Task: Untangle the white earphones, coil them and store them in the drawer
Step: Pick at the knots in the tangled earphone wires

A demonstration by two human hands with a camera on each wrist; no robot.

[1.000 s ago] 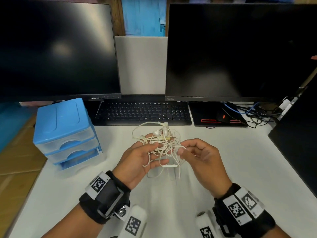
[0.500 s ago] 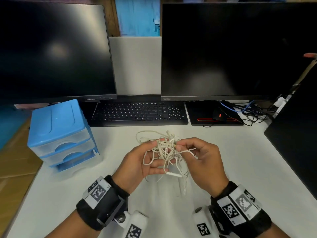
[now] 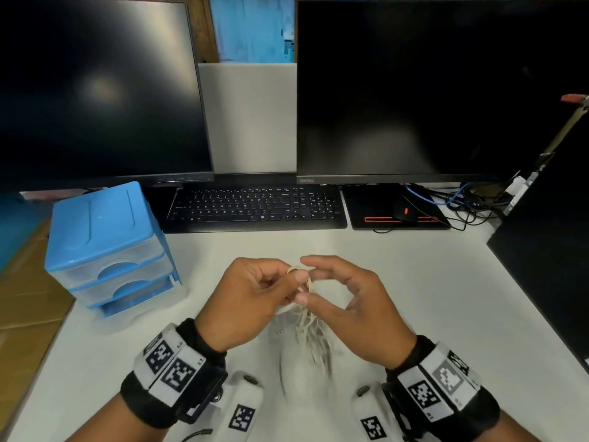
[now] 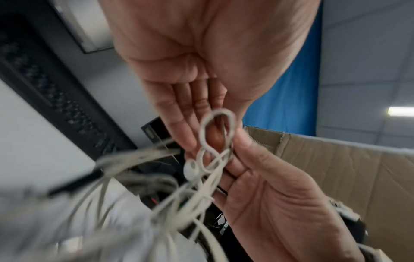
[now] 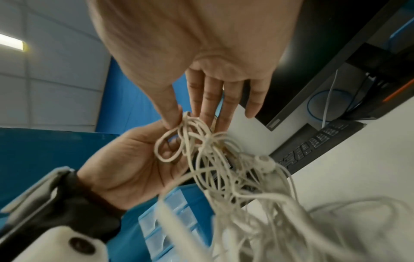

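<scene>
The white earphones (image 3: 306, 317) are a tangled bunch held over the middle of the white desk (image 3: 414, 282). Most of the cable hangs blurred below my hands. My left hand (image 3: 287, 272) pinches a small loop (image 4: 218, 127) between thumb and fingers. From the other side my right hand (image 3: 314, 280) pinches the same knot (image 5: 201, 136), thumb against fingers. One earbud (image 5: 265, 164) dangles in the strands. The blue drawer unit (image 3: 108, 247) stands at the left, its three clear drawers closed.
Two dark monitors (image 3: 414, 90), a black keyboard (image 3: 255, 208) and a mouse on its pad (image 3: 401, 212) line the back of the desk. Cables (image 3: 462, 202) lie at the back right. A dark panel (image 3: 548, 266) borders the right edge. A cardboard box (image 4: 336, 168) shows beyond.
My hands have closed in on each other and drawn nearer to me. The bunch, spread above the fingers before, now hangs below them, with only a small loop pinched on top.
</scene>
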